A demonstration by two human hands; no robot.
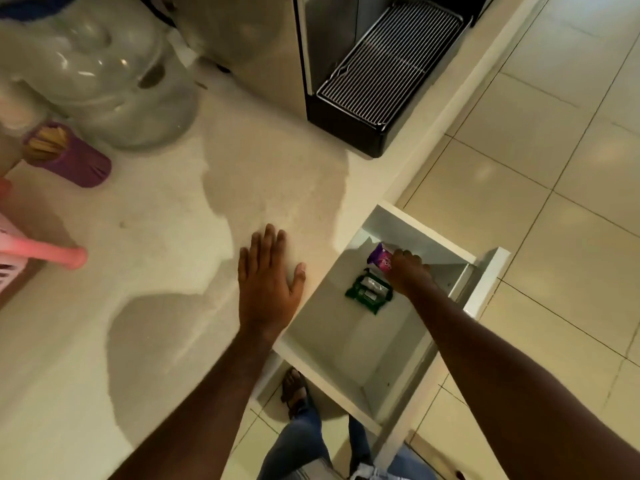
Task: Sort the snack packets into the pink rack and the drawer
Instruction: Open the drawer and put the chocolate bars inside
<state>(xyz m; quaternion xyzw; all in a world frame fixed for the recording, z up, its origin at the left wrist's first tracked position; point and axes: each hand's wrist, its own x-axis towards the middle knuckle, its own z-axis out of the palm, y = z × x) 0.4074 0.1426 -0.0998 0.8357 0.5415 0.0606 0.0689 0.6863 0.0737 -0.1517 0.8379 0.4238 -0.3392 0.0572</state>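
Observation:
The white drawer (346, 344) stands pulled out below the counter's right edge. Inside it lies a green snack packet (369, 291), and just beyond that a purple and pink snack packet (380, 258). My right hand (408, 273) reaches down into the drawer, fingers curled on the purple packet's near end. My left hand (266, 277) rests flat on the countertop (166, 237) beside the drawer, fingers spread. A corner of the pink rack (38, 252) shows at the far left edge.
A purple cup of wooden sticks (65, 155) and a large clear water jug (104, 71) stand at the back left. A steel appliance with a black drip tray and wire grill (388, 64) sits at the back. Tiled floor lies to the right; my foot (294, 391) is under the drawer.

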